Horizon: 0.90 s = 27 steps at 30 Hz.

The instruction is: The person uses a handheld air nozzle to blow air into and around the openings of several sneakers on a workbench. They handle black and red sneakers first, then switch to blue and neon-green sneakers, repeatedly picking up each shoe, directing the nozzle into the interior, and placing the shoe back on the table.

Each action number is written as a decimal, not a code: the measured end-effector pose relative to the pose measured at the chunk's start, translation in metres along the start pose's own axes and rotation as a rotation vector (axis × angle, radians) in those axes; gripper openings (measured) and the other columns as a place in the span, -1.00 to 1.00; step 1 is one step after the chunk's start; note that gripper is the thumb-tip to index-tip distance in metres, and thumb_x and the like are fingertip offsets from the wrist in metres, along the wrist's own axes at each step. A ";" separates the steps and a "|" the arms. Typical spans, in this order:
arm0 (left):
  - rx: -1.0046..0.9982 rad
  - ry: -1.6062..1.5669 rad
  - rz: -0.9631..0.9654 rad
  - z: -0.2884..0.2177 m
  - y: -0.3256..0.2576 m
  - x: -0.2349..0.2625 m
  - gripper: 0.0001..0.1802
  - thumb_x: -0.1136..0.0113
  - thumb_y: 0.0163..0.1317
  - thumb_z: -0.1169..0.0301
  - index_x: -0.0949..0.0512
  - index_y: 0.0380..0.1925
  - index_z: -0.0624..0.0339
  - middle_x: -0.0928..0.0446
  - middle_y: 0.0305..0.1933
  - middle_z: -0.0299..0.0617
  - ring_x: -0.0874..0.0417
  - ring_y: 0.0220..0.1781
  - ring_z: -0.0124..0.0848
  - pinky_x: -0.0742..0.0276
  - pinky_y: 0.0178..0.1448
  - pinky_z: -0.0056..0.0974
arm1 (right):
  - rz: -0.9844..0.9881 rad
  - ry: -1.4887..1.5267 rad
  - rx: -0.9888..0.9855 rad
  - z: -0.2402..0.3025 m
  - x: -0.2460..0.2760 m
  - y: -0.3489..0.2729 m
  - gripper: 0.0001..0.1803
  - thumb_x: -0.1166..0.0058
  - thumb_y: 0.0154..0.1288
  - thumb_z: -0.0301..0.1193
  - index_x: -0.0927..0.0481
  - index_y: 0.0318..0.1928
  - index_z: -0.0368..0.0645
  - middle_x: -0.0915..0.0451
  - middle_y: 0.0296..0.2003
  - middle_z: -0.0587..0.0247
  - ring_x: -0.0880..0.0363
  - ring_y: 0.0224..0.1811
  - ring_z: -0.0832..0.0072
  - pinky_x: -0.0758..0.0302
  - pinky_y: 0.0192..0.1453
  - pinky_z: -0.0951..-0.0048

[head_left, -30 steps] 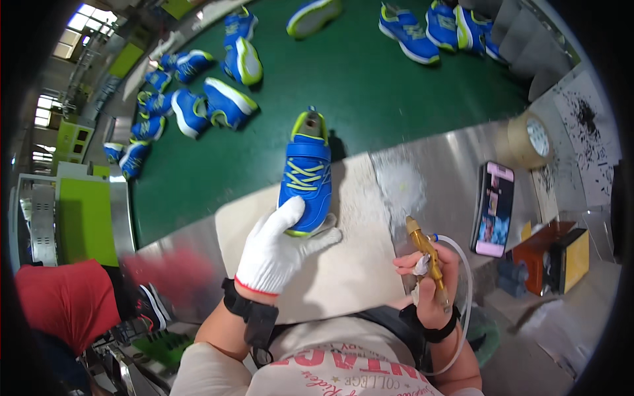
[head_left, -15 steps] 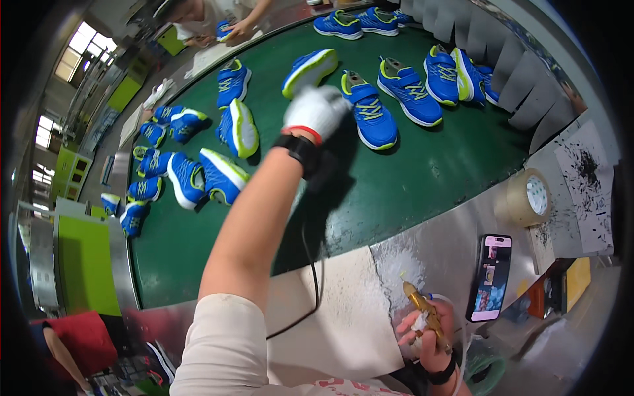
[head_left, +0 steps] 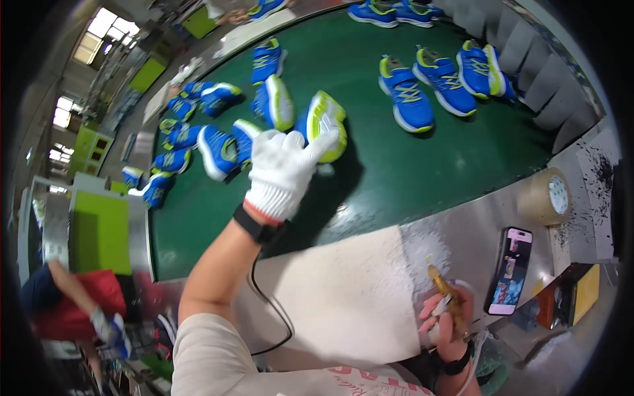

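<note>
My left hand [head_left: 281,168], in a white knit glove, is closed on a blue sneaker [head_left: 333,145], with the thumb across its lime-and-white sole. That sneaker is turned so the sole shows; the gloved fingers hide part of its upper. At the lower right, my bare right hand [head_left: 454,323] is wrapped round a gold-coloured nozzle gun [head_left: 446,288] with a pale hose, its tip pointing away from me. Several more blue sneakers stand or lie on the green belt, among them one upright sneaker [head_left: 406,99] to the right of my left hand.
The green belt [head_left: 409,175] curves away in front. A white sheet [head_left: 337,290] covers part of the metal ledge; a phone [head_left: 510,270] and a tape roll [head_left: 551,196] are at its right. Grey flaps [head_left: 551,92] hang far right. A person in red [head_left: 79,303] is at lower left.
My left hand has drawn back toward me, bringing the lone sneaker from the far middle of the belt. My view has shifted somewhat; my right hand keeps the gun.
</note>
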<state>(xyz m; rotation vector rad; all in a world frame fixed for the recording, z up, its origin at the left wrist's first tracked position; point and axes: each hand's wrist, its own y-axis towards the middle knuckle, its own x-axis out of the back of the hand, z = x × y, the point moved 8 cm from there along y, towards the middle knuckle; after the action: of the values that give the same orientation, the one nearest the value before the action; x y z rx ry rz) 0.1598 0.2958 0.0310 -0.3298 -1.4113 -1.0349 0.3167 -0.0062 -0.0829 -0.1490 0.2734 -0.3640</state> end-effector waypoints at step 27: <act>0.174 -2.057 0.339 -0.125 -0.105 0.062 -0.30 -0.53 -0.19 0.38 -0.46 0.01 0.38 -0.57 -0.12 0.00 -0.61 -0.07 -0.25 -0.51 0.08 -0.20 | 0.444 -0.019 0.489 0.085 -0.074 -0.067 -0.03 -0.26 -0.03 0.06 -0.10 0.23 -0.21 -0.53 -0.22 -0.02 -0.55 -0.28 0.33 -0.46 -0.11 0.32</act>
<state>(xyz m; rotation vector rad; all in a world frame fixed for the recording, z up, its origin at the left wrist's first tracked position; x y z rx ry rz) 0.1514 0.1217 0.0232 -1.7139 -2.9496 0.0987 0.2526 -0.0321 0.0286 0.3859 0.1847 0.0187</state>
